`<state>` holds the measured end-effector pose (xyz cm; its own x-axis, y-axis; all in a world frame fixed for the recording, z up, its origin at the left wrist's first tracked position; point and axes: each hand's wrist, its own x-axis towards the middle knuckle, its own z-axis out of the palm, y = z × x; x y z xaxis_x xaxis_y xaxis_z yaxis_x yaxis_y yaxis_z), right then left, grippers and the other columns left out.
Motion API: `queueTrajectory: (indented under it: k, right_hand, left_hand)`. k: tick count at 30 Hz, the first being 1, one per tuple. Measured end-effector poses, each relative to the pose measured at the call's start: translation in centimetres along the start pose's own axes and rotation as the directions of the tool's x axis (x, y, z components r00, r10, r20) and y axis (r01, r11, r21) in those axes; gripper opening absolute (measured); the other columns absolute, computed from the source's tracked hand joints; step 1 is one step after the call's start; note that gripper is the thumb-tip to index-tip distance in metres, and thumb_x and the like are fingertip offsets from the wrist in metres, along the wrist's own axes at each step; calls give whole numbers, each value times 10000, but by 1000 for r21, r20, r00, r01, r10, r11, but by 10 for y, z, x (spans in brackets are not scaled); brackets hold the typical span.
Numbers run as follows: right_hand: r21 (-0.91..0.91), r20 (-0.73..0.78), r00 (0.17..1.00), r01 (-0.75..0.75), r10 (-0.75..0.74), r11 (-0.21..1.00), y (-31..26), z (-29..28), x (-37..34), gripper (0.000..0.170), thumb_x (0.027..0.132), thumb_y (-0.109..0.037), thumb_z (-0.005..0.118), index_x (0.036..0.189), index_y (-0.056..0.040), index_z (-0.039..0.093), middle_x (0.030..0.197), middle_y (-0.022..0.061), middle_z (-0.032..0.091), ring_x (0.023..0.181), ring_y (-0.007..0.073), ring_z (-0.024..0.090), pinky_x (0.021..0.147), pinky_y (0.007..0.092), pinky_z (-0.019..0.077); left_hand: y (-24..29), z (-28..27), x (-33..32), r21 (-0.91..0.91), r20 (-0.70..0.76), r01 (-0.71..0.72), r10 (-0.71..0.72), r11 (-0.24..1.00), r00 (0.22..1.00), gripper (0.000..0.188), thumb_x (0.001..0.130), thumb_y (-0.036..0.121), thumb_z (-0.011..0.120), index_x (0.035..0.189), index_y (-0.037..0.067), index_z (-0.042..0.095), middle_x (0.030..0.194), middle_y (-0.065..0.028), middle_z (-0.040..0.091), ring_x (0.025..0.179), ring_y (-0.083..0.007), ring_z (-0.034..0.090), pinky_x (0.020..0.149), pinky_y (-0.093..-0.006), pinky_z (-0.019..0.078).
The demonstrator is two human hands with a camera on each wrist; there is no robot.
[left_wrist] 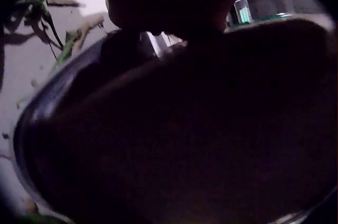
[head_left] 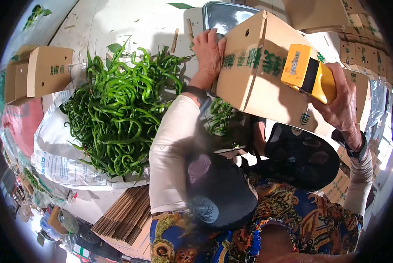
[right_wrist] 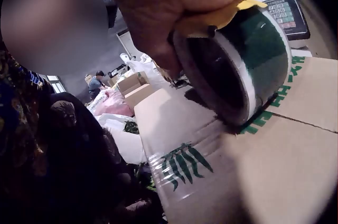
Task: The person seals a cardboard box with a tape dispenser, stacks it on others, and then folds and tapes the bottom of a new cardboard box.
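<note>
1. Sack: the white sack carries the green peppers, heaped across to its right edge. They look light, smooth and slightly slippery, likely to snap if squeezed; scoop them loosely by the handful.
2. Carton: the printed carton stands right of the heap; what bears it is hidden. Its board should be stiff and dry, its weight depending on unseen contents. Steady it at opposite end faces, or lift beneath its bottom edges, since mid-panel pressure could dent it. The left hand lies at its left end; I cannot tell whether those fingers are curled or straight.
3. Pan: the shiny pan shows behind the carton's far left corner.
4. Dispenser: the yellow tape dispenser is over the carton's top, clamped in the right hand. It looks rigid and fairly light, best held by its body, clear of the tape roll.
</note>
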<state>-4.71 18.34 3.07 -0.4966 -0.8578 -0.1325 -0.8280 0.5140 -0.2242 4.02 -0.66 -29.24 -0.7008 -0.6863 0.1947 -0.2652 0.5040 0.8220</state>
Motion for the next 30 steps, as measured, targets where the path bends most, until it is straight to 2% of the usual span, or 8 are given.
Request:
queueTrajectory:
  k: [6,9,11,17,19,22,25,30]
  right_hand:
    - [78,-41,999,2,1,997,3,0,-1,498,733,-272,800,1075,-56,510,820,125,649,719,301,686,665,365,532]
    - [101,-31,999,-18,21,995,5,0,-3,507,729,-270,802,1085,-56,511,829,133,658,742,302,699,670,374,542]
    - [84,-47,999,6,-2,996,9,1,-2,510,726,-273,802,1087,-59,512,835,137,664,751,305,705,672,379,551]
    - [111,-81,996,55,-46,992,10,0,-2,493,728,-314,799,1047,-54,529,782,157,678,723,321,710,650,386,576]
    - [129,-128,990,76,-59,989,15,6,-3,508,720,-343,807,1017,-38,529,759,171,659,688,333,691,623,406,555]
    - [106,-187,976,129,-107,986,15,7,-2,538,705,-326,818,1023,-19,511,763,180,645,676,336,674,631,420,546]
    - [89,-177,976,147,-129,985,16,4,0,568,694,-326,818,1025,5,495,771,195,641,679,387,659,607,432,534]
    - [14,-167,950,270,-264,963,35,2,-1,549,718,-304,795,1060,-6,484,825,220,639,737,406,657,631,460,526]
  left_hand:
    - [8,-1,5,19,-10,-19,19,1000,1000,369,910,293,582,1228,109,556,1209,-128,498,1160,-359,413,963,-502,336]
    - [41,-21,9,-328,-61,2,-23,945,998,368,955,332,536,1186,48,569,1085,-168,557,1026,-323,502,915,-438,392]
    - [80,-49,23,-736,250,230,-60,637,966,429,1006,385,454,1151,-5,562,963,-180,588,916,-263,549,864,-369,431]
    - [131,-69,42,-764,196,145,12,629,980,536,1010,477,423,1153,-23,554,997,-165,600,958,-218,552,881,-340,429]
    - [147,-80,44,-726,222,136,42,674,974,572,998,479,445,1227,-42,505,1020,-188,609,988,-279,555,907,-391,427]
    - [168,-89,48,-228,203,-106,154,968,967,613,983,389,484,1357,-77,345,1105,-259,572,1052,-425,517,952,-513,391]
    - [173,-92,50,-34,197,-296,297,955,935,637,972,372,502,1397,-60,306,1154,-271,565,1052,-411,552,916,-480,442]
    - [182,-104,52,161,388,-112,41,981,921,657,974,386,490,1463,27,237,1089,-278,623,966,-448,630,809,-500,502]
